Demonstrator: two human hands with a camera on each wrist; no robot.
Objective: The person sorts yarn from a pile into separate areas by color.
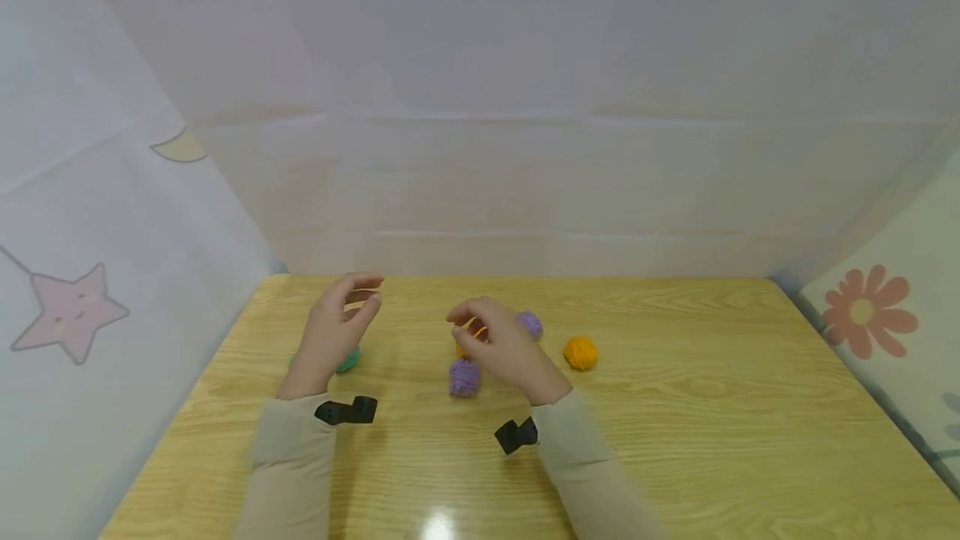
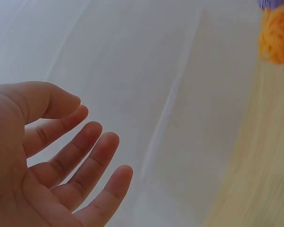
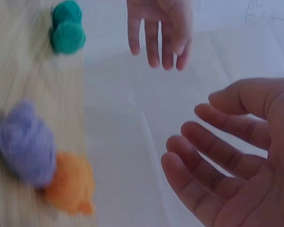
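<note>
My left hand [image 1: 330, 336] is raised over the left side of the table, fingers loosely bent and holding nothing. Below it, partly hidden by the wrist, is a green yarn ball [image 1: 348, 359]; the right wrist view has two green balls [image 3: 68, 38] side by side. My right hand [image 1: 510, 348], also empty with relaxed fingers, hovers near the middle. A purple yarn ball [image 1: 464, 378] lies below its fingertips against an orange yarn ball [image 3: 71, 184], which the hand partly covers in the head view. Another purple ball [image 1: 530, 324] shows behind the right hand.
A second orange yarn ball [image 1: 581, 352] lies to the right of my right hand. The wooden table [image 1: 712, 423] ends at a pale cloth backdrop [image 1: 480, 190], with printed cloth on both sides. Black wrist straps [image 1: 347, 411] sit over the sleeves.
</note>
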